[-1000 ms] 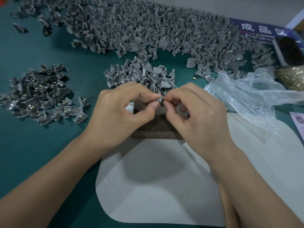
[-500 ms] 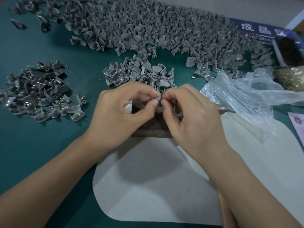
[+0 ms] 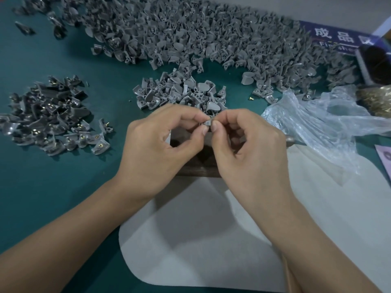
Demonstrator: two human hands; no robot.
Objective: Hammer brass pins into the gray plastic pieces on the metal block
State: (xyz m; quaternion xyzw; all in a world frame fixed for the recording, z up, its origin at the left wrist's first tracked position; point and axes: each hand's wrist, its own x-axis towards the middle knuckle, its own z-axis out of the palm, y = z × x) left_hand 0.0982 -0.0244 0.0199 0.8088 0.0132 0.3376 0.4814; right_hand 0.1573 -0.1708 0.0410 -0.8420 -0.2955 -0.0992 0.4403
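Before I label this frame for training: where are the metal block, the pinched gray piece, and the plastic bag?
metal block [image 3: 195, 169]: head view, dark front face between the wrists.
pinched gray piece [image 3: 208, 123]: head view, part showing between fingertips.
plastic bag [image 3: 317, 125]: head view, crumpled middle.

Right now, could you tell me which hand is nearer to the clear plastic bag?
The right hand. It sits just left of the bag, close to its crumpled edge, while the left hand lies farther left, beyond the right one.

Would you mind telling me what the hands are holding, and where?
Both hands, left hand and right hand, pinch one gray plastic piece by its sides at their fingertips.
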